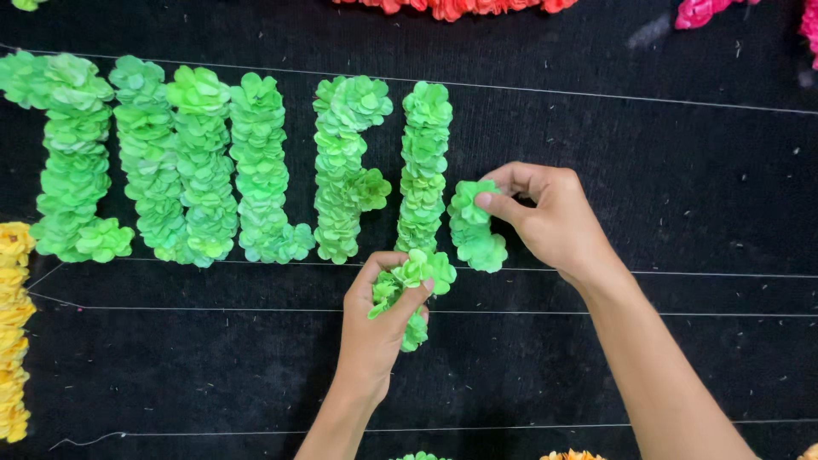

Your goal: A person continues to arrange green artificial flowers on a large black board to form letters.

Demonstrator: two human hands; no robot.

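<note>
My left hand (pixel 375 319) gripping loose strand of green paper flowers (pixel 409 285), fingers closed round it, just below the green columns. My right hand (pixel 545 217) pinching short green flower piece (pixel 473 226) against black worktop (pixel 682 170), thumb and fingertips closed on its top. Piece lying just right of tall green flower columns (pixel 213 166), which are standing in rows between thin white guide lines (pixel 682 274). Yellow flower strand (pixel 13 332) running down left edge.
</note>
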